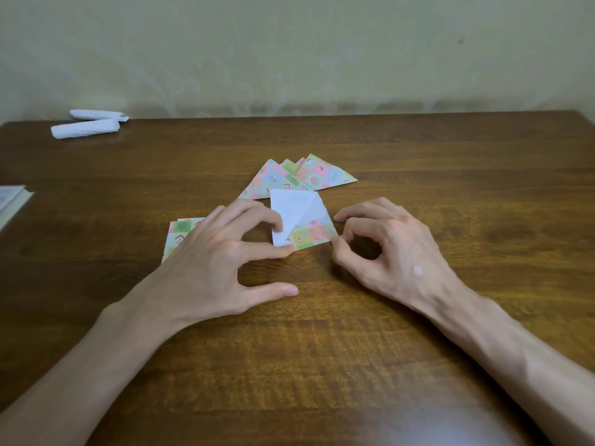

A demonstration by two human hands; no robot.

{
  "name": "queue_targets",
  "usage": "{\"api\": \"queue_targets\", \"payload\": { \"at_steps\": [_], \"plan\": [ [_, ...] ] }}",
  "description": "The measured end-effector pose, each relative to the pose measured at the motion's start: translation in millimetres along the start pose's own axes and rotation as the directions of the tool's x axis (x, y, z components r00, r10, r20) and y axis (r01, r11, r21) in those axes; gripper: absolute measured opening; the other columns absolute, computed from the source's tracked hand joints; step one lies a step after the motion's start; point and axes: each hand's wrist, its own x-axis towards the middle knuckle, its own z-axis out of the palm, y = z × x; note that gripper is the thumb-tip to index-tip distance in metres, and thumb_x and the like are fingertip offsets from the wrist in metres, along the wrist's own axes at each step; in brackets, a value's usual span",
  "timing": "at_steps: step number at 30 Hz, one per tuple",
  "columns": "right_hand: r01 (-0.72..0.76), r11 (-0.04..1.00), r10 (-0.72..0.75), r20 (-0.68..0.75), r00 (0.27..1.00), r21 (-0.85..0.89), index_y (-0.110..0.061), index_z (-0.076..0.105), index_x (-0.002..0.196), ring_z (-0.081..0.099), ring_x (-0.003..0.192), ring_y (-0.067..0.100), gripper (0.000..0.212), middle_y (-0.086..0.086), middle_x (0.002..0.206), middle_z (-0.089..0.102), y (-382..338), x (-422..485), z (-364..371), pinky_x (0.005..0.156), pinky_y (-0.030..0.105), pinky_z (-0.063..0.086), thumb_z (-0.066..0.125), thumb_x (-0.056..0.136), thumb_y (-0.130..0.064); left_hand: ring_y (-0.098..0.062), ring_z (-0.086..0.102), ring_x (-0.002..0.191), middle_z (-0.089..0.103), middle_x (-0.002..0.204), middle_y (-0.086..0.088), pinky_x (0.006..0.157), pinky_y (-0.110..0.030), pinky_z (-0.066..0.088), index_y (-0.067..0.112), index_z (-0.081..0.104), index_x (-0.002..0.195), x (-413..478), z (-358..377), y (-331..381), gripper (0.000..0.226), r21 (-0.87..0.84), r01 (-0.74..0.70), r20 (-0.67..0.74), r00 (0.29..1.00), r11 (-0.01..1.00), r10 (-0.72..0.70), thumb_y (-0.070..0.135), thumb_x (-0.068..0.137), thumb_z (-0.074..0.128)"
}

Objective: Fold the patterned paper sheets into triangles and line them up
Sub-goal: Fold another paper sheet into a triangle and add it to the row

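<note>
While the half-folded sheet (pixel 297 217) lies mid-counter (pixel 322 349), at 6 o'clock of the finished triangles (pixel 302 178), left grip (pixel 225 252) spread and pressing its 9 o'clock corner, right grip (pixel 386 246) pinching its 3 o'clock corner, align corners exactly before creasing.

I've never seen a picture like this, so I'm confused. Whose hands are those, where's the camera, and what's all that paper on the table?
The camera sits on a person's head, looking down, so you see their own two hands. The left hand presses its fingers on a half-folded sheet, white side up, one patterned corner turned over. The right hand touches that sheet's right edge. Behind lie finished patterned triangles. Under the left hand peeks flat patterned paper. Two white paper rolls rest at the far left of the wooden table.
</note>
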Motion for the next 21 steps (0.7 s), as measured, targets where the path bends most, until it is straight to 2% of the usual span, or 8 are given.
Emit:
{"api": "queue_targets", "payload": {
  "at_steps": [5,8,11,14,17,21],
  "plan": [
    [-0.022,0.999,0.021,-0.03,0.999,-0.028,-0.027,0.062,0.071,0.059,0.107,0.01,0.027,-0.019,0.106,0.068,0,0,-1,0.086,0.042,0.051,0.064,0.086,-0.049,-0.011,0.048,0.105,0.048,0.117,0.011,0.086,-0.041,0.051,0.036,0.076,0.121,-1,-2,1,0.054,-0.028,0.022,-0.001,1.0,0.999,-0.022,0.074,0.086,0.063],
    [-0.04,0.999,0.038,-0.034,0.999,-0.037,-0.026,0.059,0.07,0.059,0.106,0.01,0.028,-0.019,0.105,0.068,0,1,1,0.085,0.042,0.05,0.065,0.084,-0.05,-0.012,0.049,0.1,0.048,0.112,0.012,0.084,-0.039,0.05,0.038,0.077,0.118,-1,1,1,0.048,-0.048,0.068,-0.031,0.997,0.997,-0.069,0.072,0.086,0.064],
    [0.013,0.998,-0.015,-0.022,1.0,-0.063,-0.026,0.058,0.074,0.058,0.102,0.015,0.027,-0.016,0.105,0.066,0,1,3,0.081,0.044,0.048,0.063,0.086,-0.05,-0.011,0.052,0.106,0.056,0.119,0.013,0.088,-0.04,0.05,0.04,0.079,0.112,0,6,2,0.037,-0.09,0.139,-0.074,0.987,0.986,-0.145,0.064,0.089,0.063],
    [0.002,1.0,-0.002,-0.039,0.999,-0.011,-0.027,0.065,0.081,0.058,0.101,0.013,0.023,-0.016,0.105,0.063,2,2,1,0.084,0.043,0.047,0.062,0.088,-0.048,-0.011,0.057,0.118,0.067,0.125,0.011,0.09,-0.042,0.05,0.037,0.081,0.109,3,10,6,0.026,-0.095,0.154,-0.102,0.981,0.984,-0.163,0.052,0.092,0.068],
    [-0.047,0.997,0.052,-0.075,0.996,0.069,-0.029,0.07,0.105,0.059,0.102,0.009,0.024,-0.015,0.109,0.061,2,3,-2,0.088,0.041,0.05,0.06,0.089,-0.045,-0.011,0.061,0.114,0.072,0.12,0.011,0.084,-0.037,0.047,0.031,0.082,0.106,5,10,11,0.02,-0.071,0.147,-0.139,0.978,0.987,-0.156,0.038,0.092,0.069],
    [-0.025,0.995,0.026,-0.012,1.0,0.1,-0.03,0.051,0.145,0.056,0.117,0.01,0.056,-0.012,0.131,0.053,0,3,-5,0.096,0.04,0.05,0.064,0.091,-0.037,-0.01,0.064,0.112,0.072,0.12,0.013,0.083,-0.034,0.046,0.026,0.082,0.106,5,10,14,0.019,-0.045,0.113,-0.13,0.984,0.993,-0.118,0.033,0.093,0.07]
  ]
}}
